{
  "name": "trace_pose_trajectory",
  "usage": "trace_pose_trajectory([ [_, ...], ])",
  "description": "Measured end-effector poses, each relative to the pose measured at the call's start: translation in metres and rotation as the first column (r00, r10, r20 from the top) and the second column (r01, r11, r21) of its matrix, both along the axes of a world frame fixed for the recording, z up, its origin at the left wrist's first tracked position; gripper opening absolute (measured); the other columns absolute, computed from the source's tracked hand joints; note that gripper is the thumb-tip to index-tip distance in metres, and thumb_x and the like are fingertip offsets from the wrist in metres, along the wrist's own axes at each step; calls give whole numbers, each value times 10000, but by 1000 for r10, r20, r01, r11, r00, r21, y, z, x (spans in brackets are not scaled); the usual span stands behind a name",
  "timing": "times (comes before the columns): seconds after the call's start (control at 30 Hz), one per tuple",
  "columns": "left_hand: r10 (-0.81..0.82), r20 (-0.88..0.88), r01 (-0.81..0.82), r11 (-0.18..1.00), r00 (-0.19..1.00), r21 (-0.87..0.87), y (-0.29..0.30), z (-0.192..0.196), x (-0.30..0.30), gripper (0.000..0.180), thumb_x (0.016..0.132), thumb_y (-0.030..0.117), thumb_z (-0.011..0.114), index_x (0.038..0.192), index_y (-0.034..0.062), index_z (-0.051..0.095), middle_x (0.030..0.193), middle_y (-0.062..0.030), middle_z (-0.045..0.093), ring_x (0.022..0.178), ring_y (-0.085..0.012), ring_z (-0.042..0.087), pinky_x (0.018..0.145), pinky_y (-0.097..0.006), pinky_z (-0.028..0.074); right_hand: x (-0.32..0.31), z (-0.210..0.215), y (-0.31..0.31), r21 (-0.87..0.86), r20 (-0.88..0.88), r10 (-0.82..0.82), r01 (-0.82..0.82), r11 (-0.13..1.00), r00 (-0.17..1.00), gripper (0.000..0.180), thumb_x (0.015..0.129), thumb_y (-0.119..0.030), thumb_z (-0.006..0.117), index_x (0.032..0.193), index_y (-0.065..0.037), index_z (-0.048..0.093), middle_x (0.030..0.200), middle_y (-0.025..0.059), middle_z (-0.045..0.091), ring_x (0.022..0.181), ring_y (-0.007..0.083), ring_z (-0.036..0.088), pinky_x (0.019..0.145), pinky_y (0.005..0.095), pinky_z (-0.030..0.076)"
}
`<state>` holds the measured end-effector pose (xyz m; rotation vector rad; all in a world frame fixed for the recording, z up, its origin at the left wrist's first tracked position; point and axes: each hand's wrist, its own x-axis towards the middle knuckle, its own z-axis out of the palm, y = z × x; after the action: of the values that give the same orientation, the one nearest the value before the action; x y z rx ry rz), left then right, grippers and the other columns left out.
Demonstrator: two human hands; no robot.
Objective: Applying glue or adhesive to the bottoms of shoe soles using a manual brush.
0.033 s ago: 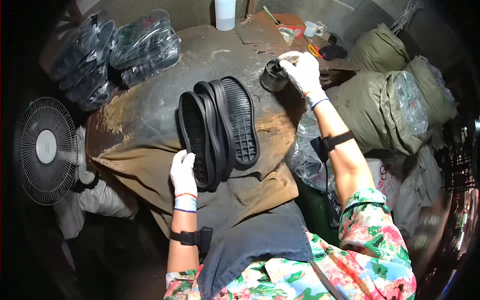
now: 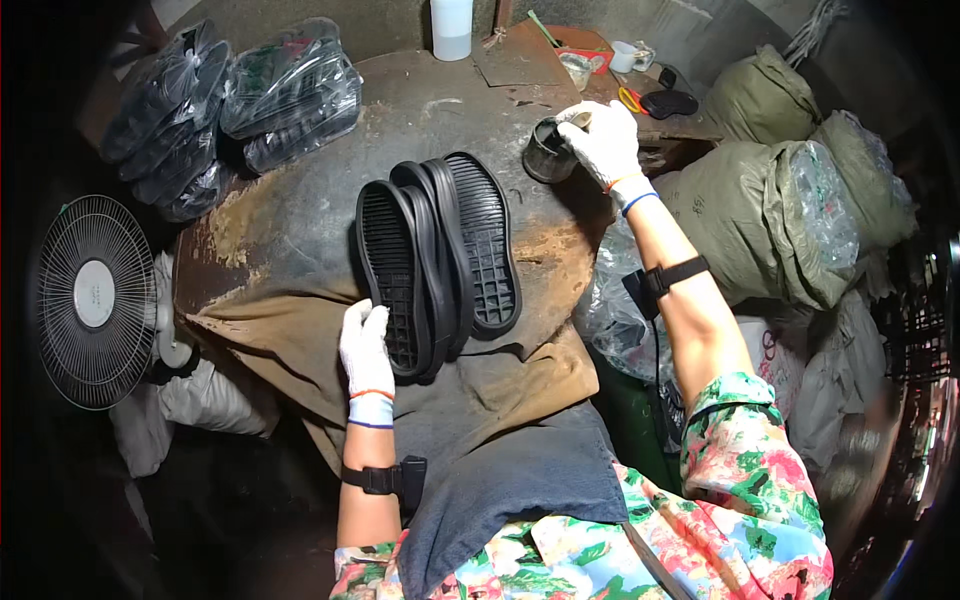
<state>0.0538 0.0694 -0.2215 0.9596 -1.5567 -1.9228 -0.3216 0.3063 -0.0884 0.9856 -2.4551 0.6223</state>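
Several black shoe soles stand side by side on the worn worktable, the left one [image 2: 390, 270] and the right one [image 2: 482, 245] showing ribbed, gridded inner faces. My left hand [image 2: 366, 350], in a white glove, is closed at the near left edge of the left sole, its fingertips against the rim. Farther off to the right, my gloved right hand [image 2: 607, 140] has its fingers curled together at the rim of a small dark pot [image 2: 547, 157]. What those fingers hold, if anything, is hidden by the glove.
Plastic-wrapped bundles of soles [image 2: 290, 95] are piled at the back left, above a fan [image 2: 95, 290]. A translucent bottle [image 2: 452, 30], a red box [image 2: 590, 48] and yellow-handled scissors [image 2: 630, 99] lie along the back. Green sacks [image 2: 745, 215] crowd the right side.
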Motion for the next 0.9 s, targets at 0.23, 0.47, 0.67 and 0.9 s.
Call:
trace_pose_trajectory([
  [0.23, -41, -160, 25, 994, 986, -105, -22, 88, 15, 496, 974, 50, 631, 1442, -63, 507, 1273, -110, 656, 1139, -178, 630, 1007, -313, 506, -45, -57, 3, 268, -131, -36, 71, 961, 991, 213, 974, -279, 574, 1086, -212, 743, 1039, 58, 764, 1038, 273, 708, 979, 457, 490],
  [0.47, -61, -543, 440, 664, 838, 604, -52, 106, 14, 521, 944, 221, 631, 1384, -51, 569, 1148, -206, 750, 906, -295, 770, 892, -453, 641, -53, -69, 24, -688, 448, 206, 188, 701, 870, 295, 1012, -163, 584, 1222, -22, 734, 1130, 126, 767, 1004, 200, 733, 902, 319, 570],
  [0.67, 9, -916, 868, 315, 402, 384, 15, 138, -30, 885, 1018, 608, 535, 1662, 84, 228, 1733, -196, 166, 1538, -466, 287, 1150, -812, 232, -69, -80, 66, -784, 156, 191, 4, 620, 969, 176, 955, 5, 677, 1122, 29, 725, 1082, 100, 736, 1000, 189, 693, 942, 310, 547],
  [0.9, -18, -771, 755, 214, 637, 619, 34, 134, -35, 766, 1066, 569, 424, 1583, 7, 372, 1567, -232, 468, 1246, -567, 589, 961, -763, 503, 93, 0, -50, -779, 200, 431, -124, 614, 880, 281, 906, 70, 646, 1146, -36, 748, 1070, 75, 745, 1002, 180, 694, 933, 296, 546],
])
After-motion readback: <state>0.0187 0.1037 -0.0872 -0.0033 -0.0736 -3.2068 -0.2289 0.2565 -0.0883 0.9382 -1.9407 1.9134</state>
